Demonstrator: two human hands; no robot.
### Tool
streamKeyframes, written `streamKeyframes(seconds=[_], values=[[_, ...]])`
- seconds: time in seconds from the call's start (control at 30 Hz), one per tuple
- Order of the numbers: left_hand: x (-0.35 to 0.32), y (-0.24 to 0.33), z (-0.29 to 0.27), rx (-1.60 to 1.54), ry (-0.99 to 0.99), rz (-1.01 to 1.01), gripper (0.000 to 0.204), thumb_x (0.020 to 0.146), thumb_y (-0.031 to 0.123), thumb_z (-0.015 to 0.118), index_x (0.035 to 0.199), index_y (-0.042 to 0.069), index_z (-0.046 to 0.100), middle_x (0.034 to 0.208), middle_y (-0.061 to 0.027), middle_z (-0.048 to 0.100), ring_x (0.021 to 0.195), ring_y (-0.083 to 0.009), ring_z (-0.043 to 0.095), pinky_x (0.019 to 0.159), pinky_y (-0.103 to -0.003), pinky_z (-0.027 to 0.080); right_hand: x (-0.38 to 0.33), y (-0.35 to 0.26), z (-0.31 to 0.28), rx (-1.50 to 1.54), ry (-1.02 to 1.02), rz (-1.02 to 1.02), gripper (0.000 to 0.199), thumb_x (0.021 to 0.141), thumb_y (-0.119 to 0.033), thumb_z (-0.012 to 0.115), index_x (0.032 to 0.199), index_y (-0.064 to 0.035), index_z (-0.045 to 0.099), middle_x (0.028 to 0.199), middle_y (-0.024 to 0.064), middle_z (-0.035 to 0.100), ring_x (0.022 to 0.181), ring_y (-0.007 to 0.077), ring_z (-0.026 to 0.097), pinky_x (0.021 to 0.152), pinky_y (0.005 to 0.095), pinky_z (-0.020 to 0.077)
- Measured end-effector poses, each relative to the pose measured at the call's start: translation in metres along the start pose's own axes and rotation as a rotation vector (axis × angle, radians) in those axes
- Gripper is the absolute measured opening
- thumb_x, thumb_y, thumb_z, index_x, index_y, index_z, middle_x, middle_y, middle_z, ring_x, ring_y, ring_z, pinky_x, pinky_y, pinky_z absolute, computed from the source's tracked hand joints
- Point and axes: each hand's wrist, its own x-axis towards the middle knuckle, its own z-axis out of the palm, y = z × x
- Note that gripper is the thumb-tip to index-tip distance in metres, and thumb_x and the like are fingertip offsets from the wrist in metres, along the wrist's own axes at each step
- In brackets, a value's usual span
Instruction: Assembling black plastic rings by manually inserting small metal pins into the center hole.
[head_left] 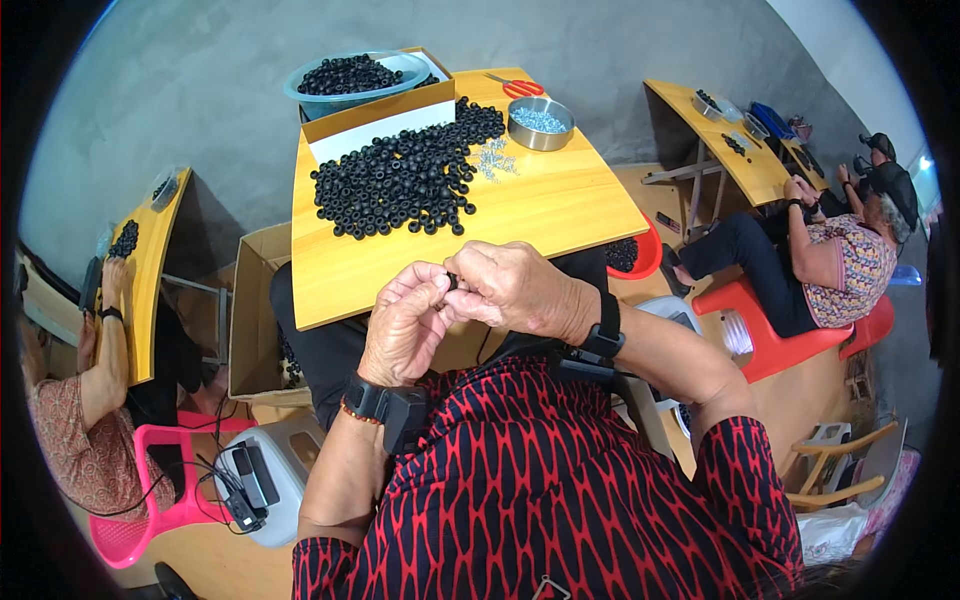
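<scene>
My left hand [405, 320] and my right hand [520, 290] meet over the near edge of the yellow table [560, 205]. Between their pinched fingertips is a small black ring-shaped piece [453, 282], mostly covered by the fingers. Both hands are closed on it. Just beyond them lies a heap of black ring-shaped pieces [395, 185], each with a hole. Beside the heap is a little scatter of small clear pieces [492, 160]. A round metal tin [541, 138] holds more small, pale bluish pieces.
Red-handled scissors [522, 88] lie behind the tin. A cardboard box [380, 120] and a clear basin [300, 85] of black pieces stand at the back. A red basin [650, 250] sits below the table's right side. People work at tables to the left and right.
</scene>
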Motion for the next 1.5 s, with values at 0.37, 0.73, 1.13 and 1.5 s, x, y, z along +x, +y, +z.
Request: streamKeyframes(seconds=[0.37, 0.73, 1.13, 1.5], values=[[0.001, -0.011, 0.003, -0.025, 0.106, 0.081, 0.004, 0.096, 0.008, 0.061, 0.096, 0.004, 0.060, 0.093, -0.0055, 0.065, 0.085, -0.0174, 0.065, 0.080, -0.036, 0.057, 0.001, 0.005, 0.006, 0.093, -0.068, 0.057, 0.023, 0.085, -0.017, 0.069, 0.090, -0.0004, 0.053, 0.079, 0.0178, 0.059, 0.075, 0.0392, 0.064, 0.066, 0.0463, 0.0526], [0.001, -0.009, -0.003, 0.044, 0.146, 0.072, 0.006, 0.098, 0.009, 0.060, 0.097, 0.003, 0.062, 0.090, -0.0070, 0.067, 0.082, -0.0169, 0.067, 0.078, -0.035, 0.059, 0.008, 0.004, -0.005, -0.217, -0.242, 0.003, 0.031, 0.096, -0.030, 0.060, 0.087, -0.0012, 0.055, 0.076, 0.0173, 0.062, 0.072, 0.0362, 0.065, 0.067, 0.0422, 0.0521], [0.003, -0.016, -0.001, 0.067, 0.121, 0.152, 0.013, 0.100, 0.014, 0.060, 0.095, 0.002, 0.064, 0.083, -0.0090, 0.070, 0.076, -0.0178, 0.068, 0.074, -0.035, 0.060, 0.005, 0.012, 0.006, -0.200, -0.177, 0.020, 0.031, 0.098, -0.029, 0.057, 0.084, -0.0019, 0.053, 0.071, 0.0168, 0.061, 0.067, 0.0349, 0.065, 0.063, 0.0425, 0.0528], [0.002, -0.001, 0.003, 0.161, 0.170, 0.245, 0.011, 0.099, 0.012, 0.063, 0.094, 0.002, 0.062, 0.084, -0.0079, 0.069, 0.074, -0.0156, 0.067, 0.071, -0.034, 0.059, 0.019, 0.012, 0.008, -0.326, -0.196, -0.105, 0.036, 0.097, -0.035, 0.059, 0.082, -0.0027, 0.055, 0.068, 0.0131, 0.062, 0.063, 0.0308, 0.067, 0.057, 0.0390, 0.0537]])
